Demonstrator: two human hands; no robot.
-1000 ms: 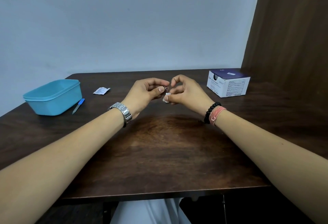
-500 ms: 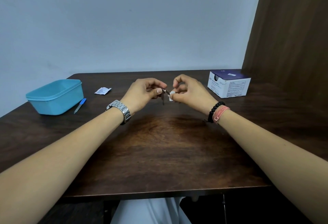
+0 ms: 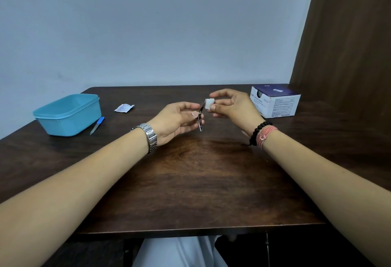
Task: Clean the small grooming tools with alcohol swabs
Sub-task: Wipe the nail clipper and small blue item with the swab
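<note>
My left hand pinches a small metal nail clipper above the middle of the dark wooden table, the tool pointing up and to the right. My right hand pinches a small white alcohol swab between thumb and fingers, and the swab touches the clipper's upper end. A nail file with a blue handle lies on the table beside the blue tub.
A turquoise plastic tub stands at the back left. A torn white swab wrapper lies behind it to the right. A purple and white box of swabs sits at the back right, near a brown wall panel.
Both hands have drawn slightly apart and risen. The clipper is now more exposed and tilted, and the swab has slid up to its upper end.
</note>
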